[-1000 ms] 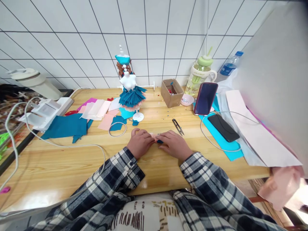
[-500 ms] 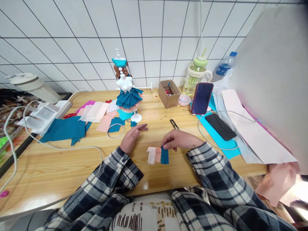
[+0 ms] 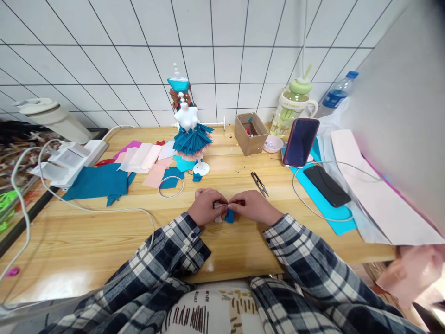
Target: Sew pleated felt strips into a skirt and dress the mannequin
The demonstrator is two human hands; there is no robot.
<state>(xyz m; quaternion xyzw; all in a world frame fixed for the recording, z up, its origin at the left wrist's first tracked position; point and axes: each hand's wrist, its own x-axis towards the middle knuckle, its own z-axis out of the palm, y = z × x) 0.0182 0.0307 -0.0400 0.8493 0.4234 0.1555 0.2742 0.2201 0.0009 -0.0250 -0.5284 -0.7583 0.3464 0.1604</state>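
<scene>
Between my two hands hangs a small strip of paper pieces point(image 3: 229, 216), pale pink on the left and teal on the right. My left hand point(image 3: 207, 207) pinches its upper edge near the pale part. The fingers of my right hand point(image 3: 253, 207) are closed on the same edge near the teal part, and the fingertips of both hands meet. Black thread snips point(image 3: 259, 184) lie just beyond my right hand. A white ring point(image 3: 171, 186) rests on a teal paper square beyond my left hand. Behind it stands a small white dress form point(image 3: 187, 117) in a teal pleated skirt.
At the back are a cardboard box point(image 3: 251, 134), a pink dish point(image 3: 273, 144), a bottle point(image 3: 294, 104) and an upright phone point(image 3: 301, 142). A black phone point(image 3: 327, 186) lies right. Teal paper point(image 3: 97, 181), a power strip point(image 3: 74, 162) and a loose cable point(image 3: 104, 212) are left.
My left hand has moved right and closed on the paper strip, beside my right hand. The strip is now gathered and partly hidden by fingers. The view has shifted slightly.
</scene>
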